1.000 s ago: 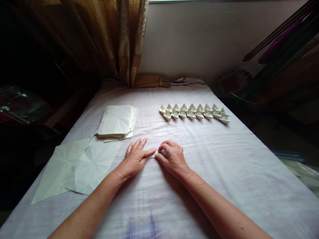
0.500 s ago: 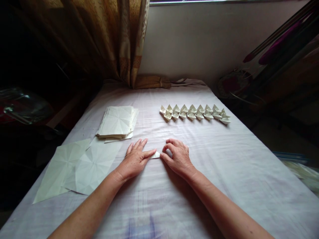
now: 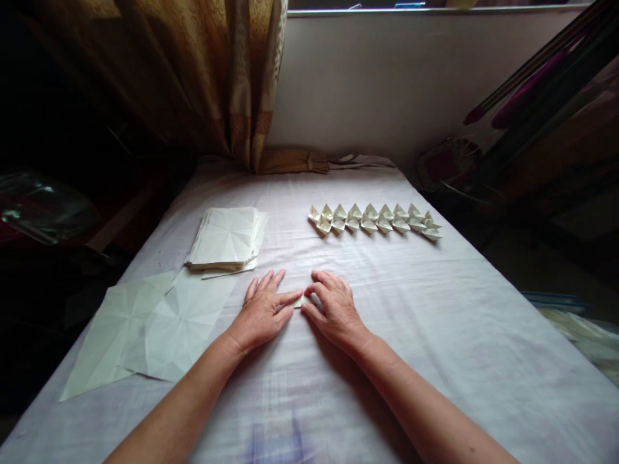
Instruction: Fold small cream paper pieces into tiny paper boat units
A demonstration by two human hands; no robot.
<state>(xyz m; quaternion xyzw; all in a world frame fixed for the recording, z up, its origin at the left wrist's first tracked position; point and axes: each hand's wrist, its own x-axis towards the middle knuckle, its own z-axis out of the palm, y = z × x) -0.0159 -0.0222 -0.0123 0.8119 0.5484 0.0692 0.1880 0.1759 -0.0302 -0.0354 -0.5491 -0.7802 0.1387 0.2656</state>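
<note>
A small folded piece of paper (image 3: pixel 298 301) lies flat on the sheet between my hands, mostly hidden under the fingers. My left hand (image 3: pixel 262 308) rests palm down with its fingers spread, index finger and thumb pressing on the paper's left part. At the right end, my right hand (image 3: pixel 333 306) has its thumb and index finger bent together on the paper's edge. Beyond my left hand sits a stack of creased paper squares (image 3: pixel 226 235). Beside my left forearm lie loose creased sheets (image 3: pixel 181 322), overlapping each other.
Two rows of small folded paper boats (image 3: pixel 370 220) stand farther back on the right. The light bedsheet (image 3: pixel 435 335) covers the whole surface. A gold curtain (image 3: pixel 246 84) hangs at the back left before a pale wall (image 3: pixel 377 84). A plastic bag (image 3: pixel 580 335) lies at the right edge.
My right hand has moved left, closer to my left hand, so less of the folded paper shows. My left hand stays in nearly the same place. The view has tilted slightly.
</note>
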